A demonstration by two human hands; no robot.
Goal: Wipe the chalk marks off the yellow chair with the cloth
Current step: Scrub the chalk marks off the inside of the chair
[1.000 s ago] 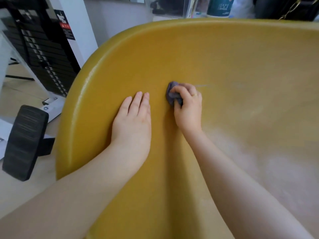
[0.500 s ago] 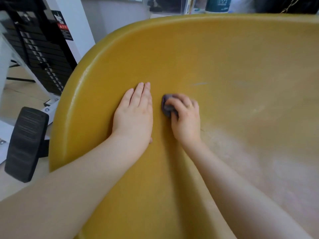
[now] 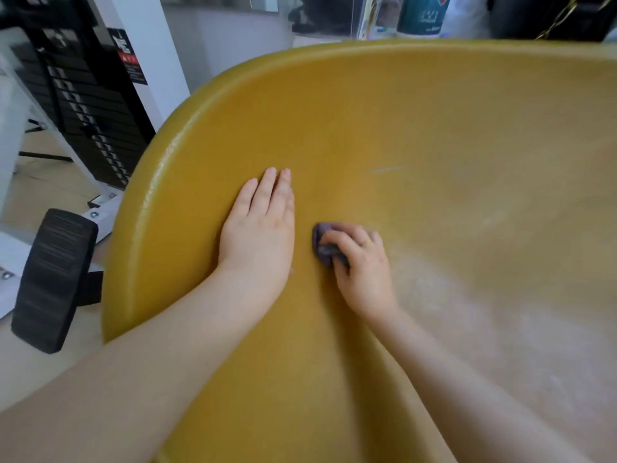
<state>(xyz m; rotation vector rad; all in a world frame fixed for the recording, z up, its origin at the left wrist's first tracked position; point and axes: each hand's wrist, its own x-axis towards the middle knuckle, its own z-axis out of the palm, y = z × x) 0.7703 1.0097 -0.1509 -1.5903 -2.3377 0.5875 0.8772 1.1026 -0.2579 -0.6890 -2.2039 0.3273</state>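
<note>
Two hands rest on the yellow chair [image 3: 434, 111] at frame centre. My right hand [image 3: 362, 272] clamps the cloth [image 3: 322, 243]; my left hand [image 3: 260, 228] lies flat, fingers together. One chalk mark [image 3: 387, 169], long axis horizontal, lies above and right of the cloth, nearer the right hand.

Weight stack [image 3: 96, 128], black plates in a white frame, upper left, red-and-black label [image 3: 132, 56] on its upright. Black ribbed pad [image 3: 55, 279] lower left, on a pale floor [image 3: 43, 192]. Teal cup [image 3: 422, 13] top centre, gold chain [image 3: 561, 15] top right, both cropped.
</note>
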